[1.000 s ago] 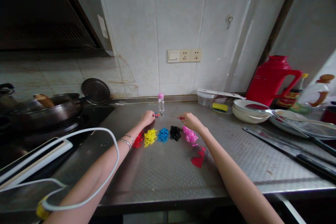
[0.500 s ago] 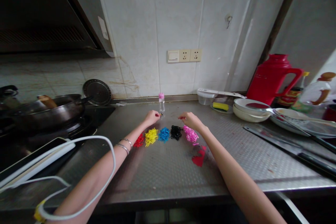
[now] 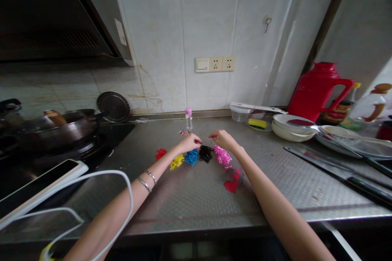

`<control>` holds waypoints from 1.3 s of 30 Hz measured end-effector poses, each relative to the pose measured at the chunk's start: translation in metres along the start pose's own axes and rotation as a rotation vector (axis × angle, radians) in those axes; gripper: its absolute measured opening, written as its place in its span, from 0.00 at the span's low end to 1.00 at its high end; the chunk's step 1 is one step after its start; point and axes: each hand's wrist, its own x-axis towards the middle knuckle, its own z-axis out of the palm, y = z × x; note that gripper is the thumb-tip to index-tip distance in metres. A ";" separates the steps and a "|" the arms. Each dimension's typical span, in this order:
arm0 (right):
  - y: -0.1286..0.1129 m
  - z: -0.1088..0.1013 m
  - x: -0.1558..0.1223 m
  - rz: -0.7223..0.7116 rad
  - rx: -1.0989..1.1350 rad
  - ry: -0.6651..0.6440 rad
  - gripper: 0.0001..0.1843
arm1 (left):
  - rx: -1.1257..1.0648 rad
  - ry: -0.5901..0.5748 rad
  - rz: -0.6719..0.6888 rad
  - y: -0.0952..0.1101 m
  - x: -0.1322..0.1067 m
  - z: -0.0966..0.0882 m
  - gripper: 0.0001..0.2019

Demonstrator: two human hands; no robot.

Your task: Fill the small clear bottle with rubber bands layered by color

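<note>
A: Five small heaps are set out in a curved row across the steel counter (image 3: 190, 206), and both hands are held over the far side of it!

B: And where is the left hand (image 3: 190, 142) placed?

A: Just beyond the blue heap (image 3: 191, 157) and the black heap (image 3: 205, 153). Its fingers are drawn together, but whether anything is pinched between them cannot be told at this size.

B: The right hand (image 3: 222, 139), then?

A: Poised just beyond the pink heap (image 3: 222, 156), its fingers bent inward and pointed toward the left hand. A narrow gap is left between the two hands. Again, whether anything is gripped cannot be made out.

B: The other end of the row?

A: The yellow heap (image 3: 177, 162) is partly covered by the left forearm, and the red heap (image 3: 160, 153) is seen at the forearm's far side. Two silvery bracelets (image 3: 147, 182) are worn there.

B: Something is laid beyond the left hand, too!

A: A small multicoloured cluster (image 3: 183, 133), yes, just in front of a clear bottle (image 3: 188, 120) topped in pink, which is stood upright near the wall.

B: And nearer the counter's front?

A: A flat red piece (image 3: 232, 182) is laid below the pink heap, beside the right forearm.
</note>
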 end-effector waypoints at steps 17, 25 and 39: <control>-0.005 -0.001 -0.003 0.028 -0.086 -0.042 0.18 | -0.468 0.510 -0.837 -0.100 -0.047 -0.055 0.08; -0.021 0.003 0.004 0.041 -0.073 0.009 0.17 | -0.416 0.518 -0.810 -0.110 -0.050 -0.049 0.06; -0.085 0.050 0.089 -0.044 -0.102 -0.165 0.18 | -0.385 0.418 -0.801 -0.113 -0.051 -0.051 0.05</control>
